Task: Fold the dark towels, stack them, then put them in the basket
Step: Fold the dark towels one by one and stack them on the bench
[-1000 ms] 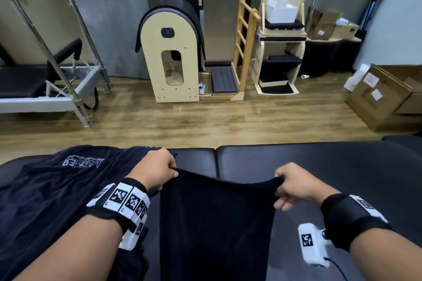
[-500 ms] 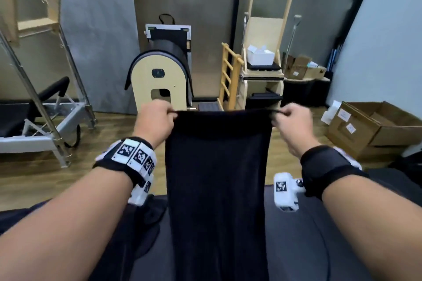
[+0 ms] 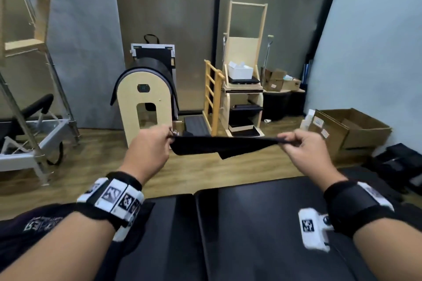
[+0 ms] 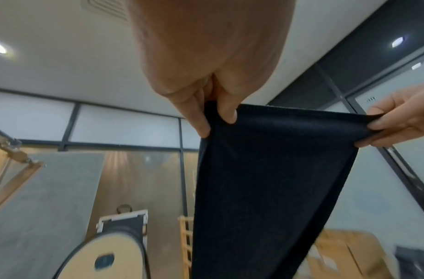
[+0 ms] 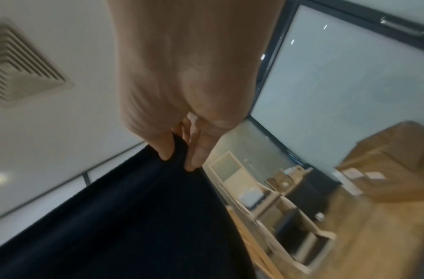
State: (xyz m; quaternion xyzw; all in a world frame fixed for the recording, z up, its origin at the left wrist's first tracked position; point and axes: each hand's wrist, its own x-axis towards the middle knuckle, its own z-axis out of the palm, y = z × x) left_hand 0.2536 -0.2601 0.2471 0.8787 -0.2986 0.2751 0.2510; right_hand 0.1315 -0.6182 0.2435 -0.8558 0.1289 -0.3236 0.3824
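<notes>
A dark towel point(image 3: 219, 146) is stretched in the air between my two hands, well above the black padded table point(image 3: 251, 223). In the head view it shows as a thin band, swung away from me. My left hand point(image 3: 148, 150) pinches its left top corner, and my right hand point(image 3: 303, 150) pinches the right one. In the left wrist view the towel point(image 4: 266, 179) hangs below my left hand point(image 4: 213, 120), with the right hand point(image 4: 397, 122) at the far corner. The right wrist view shows my right hand point(image 5: 182, 156) gripping the towel point(image 5: 122, 217). No basket is in view.
Another dark cloth with white lettering point(image 3: 34, 223) lies on the table's left end. Beyond the table are a wooden floor, a barrel-shaped exercise unit point(image 3: 146, 107), a wooden chair unit point(image 3: 244, 98), a metal frame point(image 3: 34, 134) at left and cardboard boxes point(image 3: 351, 130) at right.
Both hands lifted the towel off the table and raised it. It hung straight down half a second ago; now its lower part has swung forward and away from me.
</notes>
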